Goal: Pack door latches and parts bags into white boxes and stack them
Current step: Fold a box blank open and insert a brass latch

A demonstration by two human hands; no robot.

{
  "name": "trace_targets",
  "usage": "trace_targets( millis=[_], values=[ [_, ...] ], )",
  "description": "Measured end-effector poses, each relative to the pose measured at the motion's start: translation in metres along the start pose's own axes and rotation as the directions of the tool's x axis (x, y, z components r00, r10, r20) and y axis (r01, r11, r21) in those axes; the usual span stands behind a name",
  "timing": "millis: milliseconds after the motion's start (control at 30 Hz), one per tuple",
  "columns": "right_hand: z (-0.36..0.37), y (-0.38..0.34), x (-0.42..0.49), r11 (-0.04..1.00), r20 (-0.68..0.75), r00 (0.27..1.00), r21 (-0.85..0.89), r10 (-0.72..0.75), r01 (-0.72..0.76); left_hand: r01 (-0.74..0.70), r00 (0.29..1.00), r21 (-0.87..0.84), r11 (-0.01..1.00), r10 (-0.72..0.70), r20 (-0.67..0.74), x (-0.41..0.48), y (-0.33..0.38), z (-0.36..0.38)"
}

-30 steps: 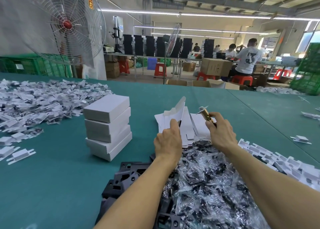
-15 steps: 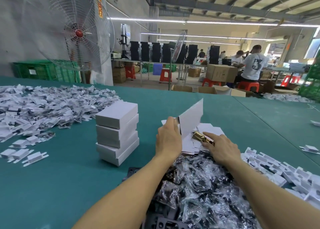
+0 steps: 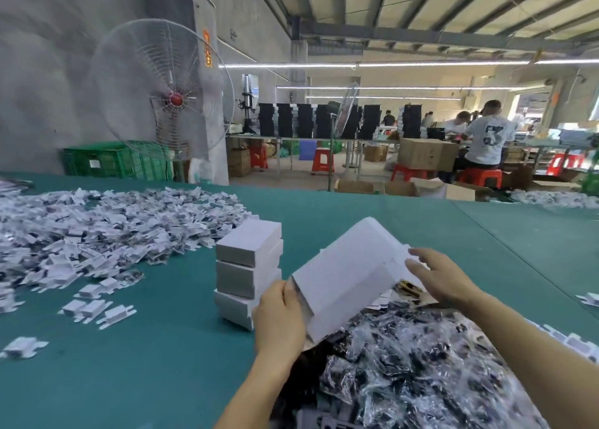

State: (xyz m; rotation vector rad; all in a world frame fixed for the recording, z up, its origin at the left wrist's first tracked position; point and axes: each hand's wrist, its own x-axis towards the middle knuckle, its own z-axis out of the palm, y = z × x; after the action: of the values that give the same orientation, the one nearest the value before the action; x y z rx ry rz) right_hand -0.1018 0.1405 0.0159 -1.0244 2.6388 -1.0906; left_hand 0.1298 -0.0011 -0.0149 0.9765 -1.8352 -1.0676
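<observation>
Beside one white stack [image 3: 248, 250], left hand [image 3: 280, 318] grips, right hand [image 3: 437, 279] touches one box [image 3: 350, 276].

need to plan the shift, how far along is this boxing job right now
Looks early. Done: a short stack of closed boxes. In hand: the left hand grips an open white box, the right hand at its far end beside a brass latch. Left: a large heap of bagged parts and a heap of flat blanks.

It was a factory packing hall: a long green surface [image 3: 372, 208] heaped with white cardboard pieces [image 3: 107, 227], an industrial fan [image 3: 162, 95], cardboard cartons [image 3: 426, 153], and workers [image 3: 487, 137] on red stools [image 3: 479, 177].
</observation>
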Motion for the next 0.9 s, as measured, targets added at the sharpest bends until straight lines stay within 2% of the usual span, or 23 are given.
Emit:
trace_targets(
  millis=[67, 133, 167, 233, 300, 367, 433, 467, 533, 600, 633, 767, 800, 900],
  values=[
    [-0.008, -0.024, -0.016, 0.989, 0.011, 0.999, 0.145, -0.037, 0.035, -0.022, 0.999, 0.015, 1.0, 0.022, -0.03, -0.002, -0.005, -0.004],
    [-0.013, -0.049, -0.038, 0.895, 0.128, 0.992, 0.444, -0.011, -0.047, -0.037, 0.999, 0.025, 0.999, 0.038, -0.038, -0.005, -0.009, -0.006],
    [-0.015, -0.06, -0.048, 0.84, 0.202, 0.979, 0.533, -0.013, -0.099, -0.032, 0.999, 0.029, 0.999, 0.033, -0.035, -0.006, -0.011, -0.007],
    [-0.015, -0.076, -0.067, 0.804, 0.248, 0.965, 0.589, -0.088, -0.078, 0.005, 1.0, 0.023, 1.0, -0.005, -0.012, -0.007, -0.014, -0.005],
    [-0.013, -0.082, -0.081, 0.75, 0.186, 0.978, 0.659, -0.099, -0.05, 0.031, 0.999, 0.017, 0.999, -0.032, 0.023, -0.008, -0.015, -0.004],
    [-0.011, -0.086, -0.093, 0.697, 0.11, 0.993, 0.715, -0.049, -0.045, 0.023, 0.998, 0.026, 0.999, -0.024, 0.049, -0.01, -0.011, -0.006],
    [-0.009, -0.086, -0.104, 0.7, 0.036, 0.999, 0.714, -0.012, -0.017, 0.011, 0.998, 0.072, 0.997, -0.016, 0.066, -0.013, -0.007, -0.005],
    [-0.008, -0.086, -0.11, 0.704, -0.004, 1.0, 0.71, 0.001, 0.002, -0.015, 0.998, 0.122, 0.992, 0.008, 0.054, -0.015, -0.004, -0.006],
    [-0.007, -0.084, -0.119, 0.683, -0.079, 0.997, 0.73, 0.025, 0.041, -0.169, 0.986, 0.127, 0.977, 0.168, 0.018, -0.021, 0.003, -0.009],
    [-0.011, -0.081, -0.128, 0.632, -0.152, 0.986, 0.772, 0.069, 0.075, -0.339, 0.941, 0.118, 0.933, 0.334, 0.06, -0.026, 0.017, -0.015],
    [-0.013, -0.078, -0.132, 0.614, -0.187, 0.978, 0.784, 0.094, 0.091, -0.38, 0.925, 0.159, 0.911, 0.369, 0.093, -0.028, 0.024, -0.019],
    [-0.02, -0.068, -0.151, 0.614, -0.264, 0.958, 0.776, 0.111, 0.143, -0.452, 0.891, 0.333, 0.828, 0.401, 0.212, -0.039, 0.051, -0.032],
    [-0.02, -0.067, -0.156, 0.611, -0.26, 0.96, 0.778, 0.102, 0.145, -0.501, 0.86, 0.324, 0.803, 0.42, 0.288, -0.042, 0.055, -0.033],
    [-0.015, -0.067, -0.165, 0.56, -0.22, 0.973, 0.815, 0.063, 0.148, -0.663, 0.695, 0.234, 0.711, 0.469, 0.545, -0.054, 0.06, -0.026]
  ],
)
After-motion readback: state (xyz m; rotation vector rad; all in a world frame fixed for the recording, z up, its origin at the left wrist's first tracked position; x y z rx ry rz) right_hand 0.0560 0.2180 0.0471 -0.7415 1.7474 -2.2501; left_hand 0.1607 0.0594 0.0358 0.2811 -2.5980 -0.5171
